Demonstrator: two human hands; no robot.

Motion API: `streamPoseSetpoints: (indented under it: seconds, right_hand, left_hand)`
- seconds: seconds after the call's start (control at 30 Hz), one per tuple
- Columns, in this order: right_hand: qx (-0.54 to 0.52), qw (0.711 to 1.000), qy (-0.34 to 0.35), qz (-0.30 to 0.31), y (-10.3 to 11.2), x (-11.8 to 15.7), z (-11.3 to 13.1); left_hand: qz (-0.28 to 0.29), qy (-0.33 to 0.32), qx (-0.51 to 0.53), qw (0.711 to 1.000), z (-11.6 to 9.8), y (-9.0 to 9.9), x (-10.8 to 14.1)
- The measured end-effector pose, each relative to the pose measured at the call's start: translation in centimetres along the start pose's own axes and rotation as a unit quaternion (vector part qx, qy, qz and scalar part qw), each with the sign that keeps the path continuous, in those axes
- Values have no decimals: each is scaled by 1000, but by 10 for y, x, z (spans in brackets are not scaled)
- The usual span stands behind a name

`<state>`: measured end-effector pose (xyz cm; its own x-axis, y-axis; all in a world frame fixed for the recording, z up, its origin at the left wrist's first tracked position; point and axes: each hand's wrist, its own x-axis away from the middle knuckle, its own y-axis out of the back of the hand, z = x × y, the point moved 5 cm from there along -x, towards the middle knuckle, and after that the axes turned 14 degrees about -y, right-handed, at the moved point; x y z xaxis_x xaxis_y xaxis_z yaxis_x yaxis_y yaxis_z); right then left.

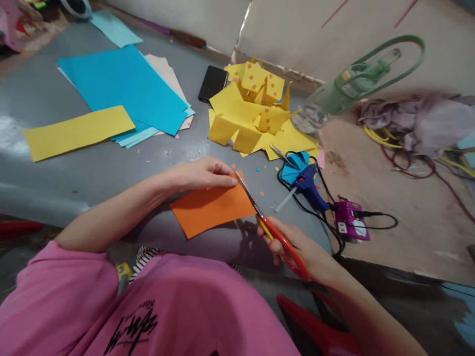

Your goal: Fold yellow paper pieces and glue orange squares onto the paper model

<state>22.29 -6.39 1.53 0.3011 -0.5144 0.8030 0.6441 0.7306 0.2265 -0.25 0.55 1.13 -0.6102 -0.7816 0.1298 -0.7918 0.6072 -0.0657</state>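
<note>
Our right hand (302,241) grips red-handled scissors (282,239), blades slanting away along the orange paper's (211,210) right edge toward our left hand (202,173), pinching its far corner.

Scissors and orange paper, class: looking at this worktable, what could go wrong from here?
The left hand's fingertips hold the orange paper right beside the blades of the scissors, so a small slip could nick a finger.

The black cord loops near the right hand; an elbow or sleeve might snag it and drag the blue glue gun.

That gun lies against folded blue paper; if hot, which I cannot tell, it might mark it.
</note>
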Motion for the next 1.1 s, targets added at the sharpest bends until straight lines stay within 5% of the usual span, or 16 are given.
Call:
streamPoseSetpoints:
  seconds: [0.23,0.33,0.53,0.67,0.73,0.83,0.9,1.0,1.1]
  right_hand:
    - [0,1000,-12,-13,5,-15,-6]
    - [-47,999,8,-17,12,-24,-12]
    - [-52,997,40,-50,16,-17,-6]
    - [-33,997,21,-70,13,-7,-1]
    - [-36,996,23,-75,13,-6,-2]
    - [-42,996,41,-71,12,-6,-7]
    - [-41,996,49,-68,10,-6,-9]
    - [-38,996,52,-68,9,-5,-11]
    - [-34,995,54,-75,8,-5,-12]
  left_hand:
    - [-9,-10,-77,997,-4,4,-2]
    - [-23,-11,-189,982,-7,20,-1]
    - [-181,37,-483,856,-6,78,8]
    - [-253,-41,-570,781,-17,79,10]
    - [-213,-103,-573,785,-23,64,4]
    - [-35,-128,-561,817,-16,31,-10]
    - [49,-121,-586,800,-9,16,-17]
    - [78,-112,-629,766,-3,9,-25]
    - [89,-91,-621,774,-2,9,-30]
